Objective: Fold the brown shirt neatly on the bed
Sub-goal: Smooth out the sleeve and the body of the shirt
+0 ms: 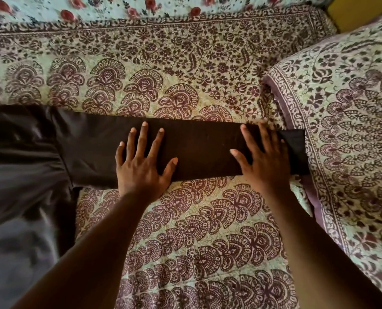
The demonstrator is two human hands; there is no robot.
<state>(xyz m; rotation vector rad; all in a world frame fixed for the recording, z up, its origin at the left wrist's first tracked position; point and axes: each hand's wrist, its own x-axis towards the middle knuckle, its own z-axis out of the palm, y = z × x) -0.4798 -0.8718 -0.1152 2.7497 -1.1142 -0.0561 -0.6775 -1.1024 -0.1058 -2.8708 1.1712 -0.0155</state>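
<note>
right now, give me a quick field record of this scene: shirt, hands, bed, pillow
shirt: brown shirt, body at left, sleeve stretched out flat to the right
left hand: left hand flat on sleeve, fingers spread
right hand: right hand flat near the cuff
bed: patterned bedspread
pillow: matching pillow, cuff touching its edge

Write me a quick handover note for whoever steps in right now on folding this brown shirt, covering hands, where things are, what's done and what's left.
Left hand: open, fingers spread, pressing flat on the sleeve.
Right hand: open, flat on the sleeve near its cuff.
Brown shirt: body lies at the left on the patterned bedspread; one sleeve is stretched straight out to the right, its cuff reaching the pillow.
Done: sleeve smoothed flat.
Left: no fold visible yet; probably fold the sleeve in over the body, then the rest.
</note>
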